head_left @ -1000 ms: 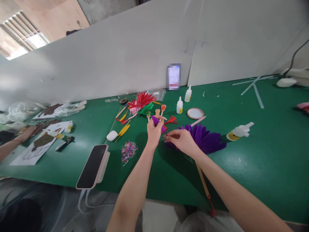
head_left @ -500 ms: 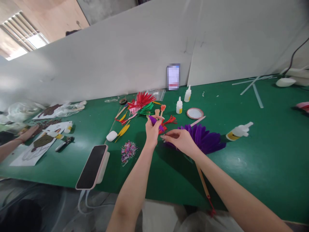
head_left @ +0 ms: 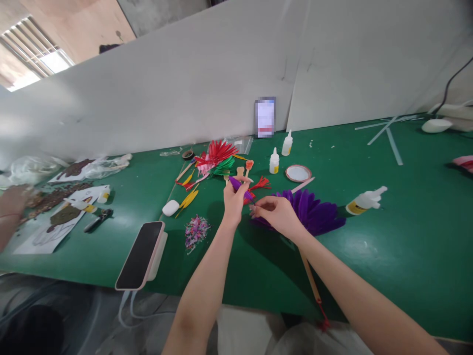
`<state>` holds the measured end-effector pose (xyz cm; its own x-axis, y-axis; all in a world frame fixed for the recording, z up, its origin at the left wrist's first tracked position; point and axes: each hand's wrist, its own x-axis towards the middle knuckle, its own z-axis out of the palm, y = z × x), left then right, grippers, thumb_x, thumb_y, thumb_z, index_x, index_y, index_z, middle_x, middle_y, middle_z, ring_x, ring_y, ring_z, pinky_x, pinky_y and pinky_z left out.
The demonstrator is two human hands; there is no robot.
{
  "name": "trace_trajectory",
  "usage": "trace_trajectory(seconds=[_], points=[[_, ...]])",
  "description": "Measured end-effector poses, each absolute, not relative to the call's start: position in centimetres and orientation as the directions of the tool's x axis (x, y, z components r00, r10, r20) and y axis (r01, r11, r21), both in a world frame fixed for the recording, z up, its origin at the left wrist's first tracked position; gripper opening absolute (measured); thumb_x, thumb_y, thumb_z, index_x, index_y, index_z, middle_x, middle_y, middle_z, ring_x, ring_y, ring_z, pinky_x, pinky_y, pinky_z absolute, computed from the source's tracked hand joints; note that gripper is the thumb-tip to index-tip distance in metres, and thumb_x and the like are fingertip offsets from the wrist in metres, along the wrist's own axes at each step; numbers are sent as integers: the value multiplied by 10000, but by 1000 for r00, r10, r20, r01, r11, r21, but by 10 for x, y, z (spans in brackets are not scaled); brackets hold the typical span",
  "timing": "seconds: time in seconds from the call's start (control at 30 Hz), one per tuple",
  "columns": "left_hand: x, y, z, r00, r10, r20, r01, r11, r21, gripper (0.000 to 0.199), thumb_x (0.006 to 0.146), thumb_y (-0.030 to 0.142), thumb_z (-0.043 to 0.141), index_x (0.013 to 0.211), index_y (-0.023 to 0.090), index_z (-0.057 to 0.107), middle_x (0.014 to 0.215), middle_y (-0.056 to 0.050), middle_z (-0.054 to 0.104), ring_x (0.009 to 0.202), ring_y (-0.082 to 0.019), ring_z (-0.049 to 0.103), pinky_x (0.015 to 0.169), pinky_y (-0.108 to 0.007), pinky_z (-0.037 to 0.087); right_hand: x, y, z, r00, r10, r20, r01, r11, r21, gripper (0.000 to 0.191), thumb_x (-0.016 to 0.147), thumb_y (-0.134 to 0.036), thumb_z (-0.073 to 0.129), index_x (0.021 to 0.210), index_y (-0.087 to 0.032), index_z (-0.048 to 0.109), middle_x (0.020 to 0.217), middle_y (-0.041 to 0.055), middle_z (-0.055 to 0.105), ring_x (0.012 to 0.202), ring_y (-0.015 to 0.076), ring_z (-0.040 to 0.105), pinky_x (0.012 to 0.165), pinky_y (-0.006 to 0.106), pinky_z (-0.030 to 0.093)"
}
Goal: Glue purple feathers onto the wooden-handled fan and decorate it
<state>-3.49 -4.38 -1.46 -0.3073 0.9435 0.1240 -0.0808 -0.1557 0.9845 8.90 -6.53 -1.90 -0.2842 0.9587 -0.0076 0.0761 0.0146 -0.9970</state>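
Note:
Between the fingers of my left hand [head_left: 235,197] is a loose purple feather [head_left: 238,186], its narrow end pointing down to the right. My right hand [head_left: 276,212] pinches at that narrow end, fingertips pressed together. Under and beyond my right hand lies a fan of purple feathers [head_left: 314,212] with a wooden handle [head_left: 309,276] that ends in a red tassel [head_left: 324,324]. Red fringed strips [head_left: 261,183] lie just past my hands. A white bottle [head_left: 365,201] leans at the right of the fan.
Two small bottles [head_left: 274,161] [head_left: 287,144] and a round lid [head_left: 298,173] stand farther back. Left are red feathers [head_left: 218,152], yellow feathers [head_left: 189,198], confetti [head_left: 196,231], a white case [head_left: 171,208] and a phone [head_left: 141,256]. A person's arm [head_left: 10,212] reaches in at far left.
My hands and the feather have shifted very slightly to the right. The other person's hand at far left has pulled back leftward from the dark scraps and is blurred.

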Motion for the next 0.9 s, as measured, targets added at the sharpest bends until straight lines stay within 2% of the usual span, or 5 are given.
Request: trace_trajectory(seconds=[0.13,0.27,0.5,0.77,0.9], points=[[-36,-44,-12,-286,957,52,-196,-111,974,124,663,241,611,767,181,582,737,30,565,507,-40,448,470,-163,364,89,-65,-14,-347,932,-102,-126,-154,-980,250,615,-381,712,649,-149,622,572,32,665,503,140,617,488,233,477],[-36,-45,-8,-183,982,-49,-292,-6,956,175,670,272,625,813,193,560,596,57,483,406,-23,379,392,-156,298,91,-65,-10,-344,922,-176,-234,-265,-935,282,590,-397,732,669,-144,635,593,39,663,482,109,590,320,161,291],[-34,-46,-3,-72,993,-94,-419,56,906,247,645,298,668,841,206,549,471,92,381,357,-22,333,380,-158,277,92,-64,-5,-108,988,-113,-302,-141,-943,317,576,-436,731,646,-153,607,554,25,634,461,113,569,323,178,282],[-30,-45,-7,-25,995,-98,-471,75,879,284,643,286,681,871,202,533,512,76,464,399,-38,416,405,-173,320,92,-66,-5,32,999,35,-220,41,-975,270,658,-408,687,707,-153,613,561,22,652,381,90,506,320,195,320],[-28,-46,-7,-16,996,-92,-499,72,864,269,632,256,685,852,191,545,535,71,473,399,-28,414,395,-167,301,94,-67,-6,57,994,91,-151,99,-984,249,683,-398,668,723,-159,611,591,26,656,445,116,555,368,211,393]])
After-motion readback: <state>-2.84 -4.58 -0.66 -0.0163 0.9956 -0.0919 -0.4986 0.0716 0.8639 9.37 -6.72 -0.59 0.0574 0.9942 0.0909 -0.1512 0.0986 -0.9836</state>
